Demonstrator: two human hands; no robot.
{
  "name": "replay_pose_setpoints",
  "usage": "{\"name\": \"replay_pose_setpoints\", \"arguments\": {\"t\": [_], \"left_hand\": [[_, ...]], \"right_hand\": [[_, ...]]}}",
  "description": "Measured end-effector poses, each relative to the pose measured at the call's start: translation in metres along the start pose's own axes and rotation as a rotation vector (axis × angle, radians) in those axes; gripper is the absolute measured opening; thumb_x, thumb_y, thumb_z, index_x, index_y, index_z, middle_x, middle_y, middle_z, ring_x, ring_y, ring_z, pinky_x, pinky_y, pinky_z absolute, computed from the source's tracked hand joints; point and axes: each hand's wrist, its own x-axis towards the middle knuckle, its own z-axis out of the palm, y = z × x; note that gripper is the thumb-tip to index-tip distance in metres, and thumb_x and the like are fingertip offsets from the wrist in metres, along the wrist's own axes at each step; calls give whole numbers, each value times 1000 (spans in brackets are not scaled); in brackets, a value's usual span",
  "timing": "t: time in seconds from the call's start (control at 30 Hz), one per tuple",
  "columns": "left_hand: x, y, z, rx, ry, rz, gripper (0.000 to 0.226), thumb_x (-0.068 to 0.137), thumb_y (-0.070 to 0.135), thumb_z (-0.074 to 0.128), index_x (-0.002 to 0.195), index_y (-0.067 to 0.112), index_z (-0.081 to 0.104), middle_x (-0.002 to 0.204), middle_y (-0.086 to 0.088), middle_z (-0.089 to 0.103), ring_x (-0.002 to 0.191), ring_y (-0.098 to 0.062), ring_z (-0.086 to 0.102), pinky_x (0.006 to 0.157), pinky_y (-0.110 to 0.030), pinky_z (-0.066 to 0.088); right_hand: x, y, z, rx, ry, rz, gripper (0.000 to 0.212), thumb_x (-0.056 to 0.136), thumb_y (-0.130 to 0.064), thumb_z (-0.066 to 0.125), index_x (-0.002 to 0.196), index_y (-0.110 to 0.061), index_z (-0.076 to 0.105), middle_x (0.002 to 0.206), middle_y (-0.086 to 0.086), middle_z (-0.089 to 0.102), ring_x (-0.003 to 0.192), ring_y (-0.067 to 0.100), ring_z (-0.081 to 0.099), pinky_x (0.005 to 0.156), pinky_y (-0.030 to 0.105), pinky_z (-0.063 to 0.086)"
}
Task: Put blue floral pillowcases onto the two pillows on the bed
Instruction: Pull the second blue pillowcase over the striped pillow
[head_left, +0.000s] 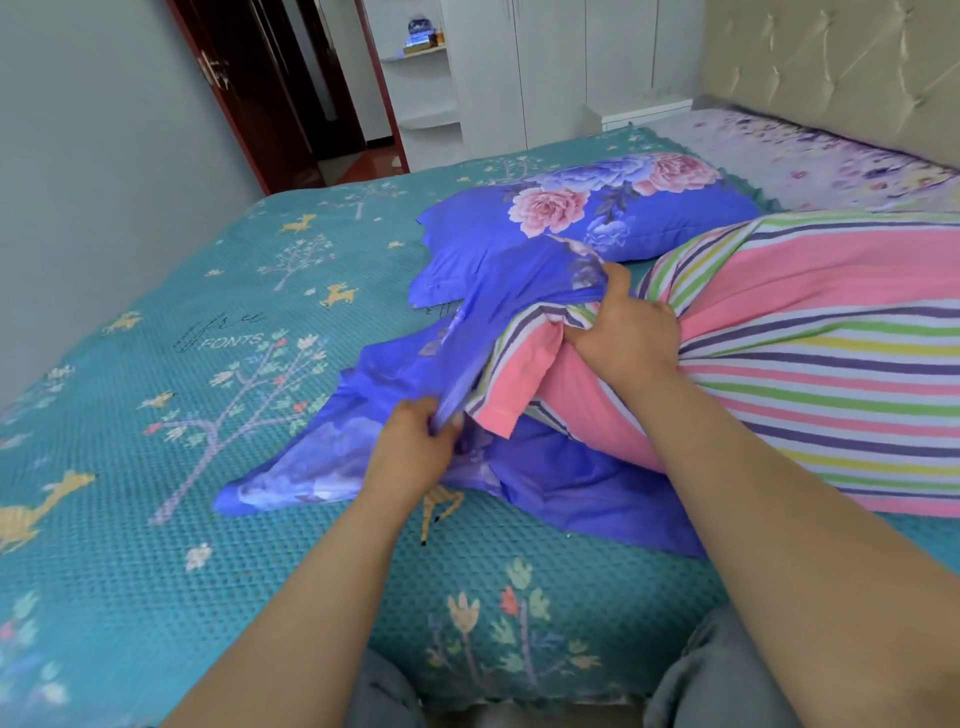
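Note:
A pillow in a blue floral pillowcase (587, 213) lies flat toward the far side of the bed. In front of it a striped pink, green and purple pillow (810, 353) lies on the right, its near end at the mouth of a second blue floral pillowcase (561, 483) spread loosely on the cover. My left hand (415, 447) pinches the edge of that pillowcase's opening. My right hand (623, 332) grips the bunched end of the striped pillow at the opening, fingers curled into the fabric.
The bed has a teal cover (208, 415) with trees and deer. A padded headboard (841, 67) and a lilac floral sheet (810, 150) are at the far right. White wardrobes (561, 62) and a dark red doorway (291, 93) stand behind the bed.

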Motion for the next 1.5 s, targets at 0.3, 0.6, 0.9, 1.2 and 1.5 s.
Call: {"name": "replay_pose_setpoints", "arguments": {"t": [0.3, 0.6, 0.9, 1.2, 1.5], "left_hand": [[-49, 93, 8, -1078, -398, -429, 36, 75, 39, 72, 84, 6, 63, 64, -8, 58, 57, -19, 51, 55, -27, 45], [21, 111, 14, -731, 21, -156, 28, 93, 20, 53, 68, 18, 41, 61, 1, 40, 57, -14, 39, 54, -28, 36], [73, 94, -3, -239, 81, -60, 37, 80, 32, 70, 98, 3, 55, 104, -11, 55, 105, -29, 56, 85, -32, 43], [92, 107, -53, 257, 83, 219, 82, 75, 38, 75, 139, 24, 26, 95, -6, 60, 88, -31, 57, 72, -36, 43], [89, 155, -77, 698, 196, 289, 14, 84, 20, 54, 87, 7, 60, 89, -15, 56, 82, -36, 52, 65, -34, 37]], "right_hand": [[5, -7, 14, -15, -22, 82, 75, 82, -46, 58, 139, -10, 25, 97, 12, 70, 92, 30, 66, 86, 37, 36], [-15, -18, 4, -131, -50, -190, 83, 83, -18, 54, 148, -4, 5, 96, 9, 69, 93, 27, 64, 86, 34, 32], [-29, -19, -2, 69, -3, -277, 105, 77, -42, 64, 149, -4, -1, 83, 5, 68, 81, 29, 61, 83, 34, 35], [-43, -22, -34, 184, -48, -343, 108, 74, -20, 64, 147, -9, -15, 59, -14, 39, 63, 15, 36, 89, 30, 36], [-71, -33, -24, 188, 1, -474, 108, 63, -6, 54, 147, -6, -13, 54, -9, 46, 53, 22, 41, 77, 34, 40]]}}
